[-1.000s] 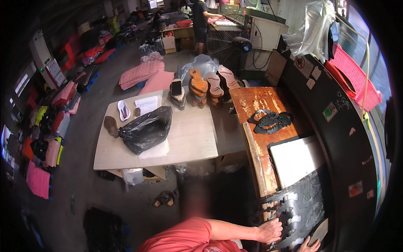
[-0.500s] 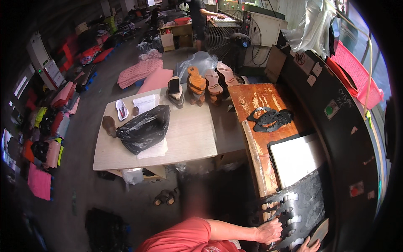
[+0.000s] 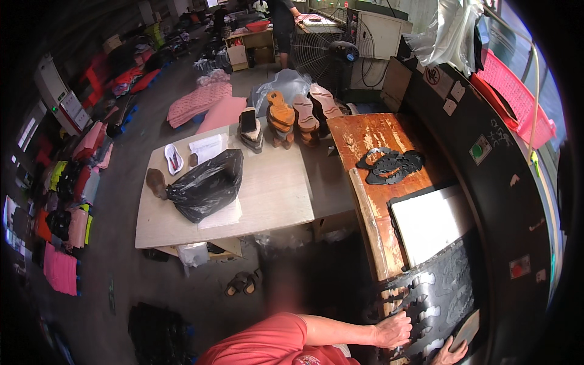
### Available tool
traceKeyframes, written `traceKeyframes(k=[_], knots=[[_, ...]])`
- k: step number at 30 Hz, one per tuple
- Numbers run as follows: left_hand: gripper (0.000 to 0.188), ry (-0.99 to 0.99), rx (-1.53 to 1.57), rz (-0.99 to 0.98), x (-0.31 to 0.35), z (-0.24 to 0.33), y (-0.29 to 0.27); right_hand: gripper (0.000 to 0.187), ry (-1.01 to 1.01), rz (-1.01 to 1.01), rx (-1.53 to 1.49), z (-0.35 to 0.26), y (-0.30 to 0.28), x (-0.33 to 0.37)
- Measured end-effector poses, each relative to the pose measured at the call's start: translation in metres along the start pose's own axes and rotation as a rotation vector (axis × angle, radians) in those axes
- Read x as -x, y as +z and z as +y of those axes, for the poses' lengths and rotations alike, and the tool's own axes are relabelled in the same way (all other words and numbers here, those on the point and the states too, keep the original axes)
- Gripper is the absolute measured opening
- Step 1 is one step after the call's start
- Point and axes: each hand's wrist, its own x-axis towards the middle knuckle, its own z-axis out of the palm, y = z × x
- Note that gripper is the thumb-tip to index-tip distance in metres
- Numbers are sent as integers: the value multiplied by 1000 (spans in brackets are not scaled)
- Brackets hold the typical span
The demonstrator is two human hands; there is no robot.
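Observation:
A black sheet with curved cut-outs along its left side lies over the near end of the worn wooden bench. My left hand is closed at its cut-out edge, fingers curled around the material. Farther right, near the lower rim, my right hand grips a flat plate with a tan-grey face and rounded end. That plate stands tilted over the sheet's right part. Beyond the sheet is a white board, and past that a small heap of black cut pieces.
A pale table to the left bears a black plastic bag, stacked sole-shaped pieces and a phone. A dark panel borders the bench on the right. Sandals lie on the floor; a large fan stands behind.
The view has shifted slightly. My right hand and the plate have moved a little up and to the right; my left hand keeps its hold on the black sheet's edge.

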Motion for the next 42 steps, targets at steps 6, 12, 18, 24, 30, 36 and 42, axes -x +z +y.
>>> traceKeyframes(k=[6,12,18,24,30,36,42], knots=[[29,-3,-2,11,-1,0,2,68,-51,33,-8,-5,-1,-3],[30,9,-33,-3,-3,-1,3,68,-145,112,36,10,9,-4],[31,-2,-27,-38,-5,1,0,68,-188,178,112,21,17,-2],[31,3,-34,-26,-4,-1,0,71,-203,182,106,28,23,-1],[30,-8,8,-10,-3,-2,2,73,-139,107,94,26,20,-2],[31,-9,-20,-30,-4,-3,4,73,-166,135,28,24,23,-6],[31,4,-53,-39,-4,-2,5,71,-172,123,37,24,21,-7]])
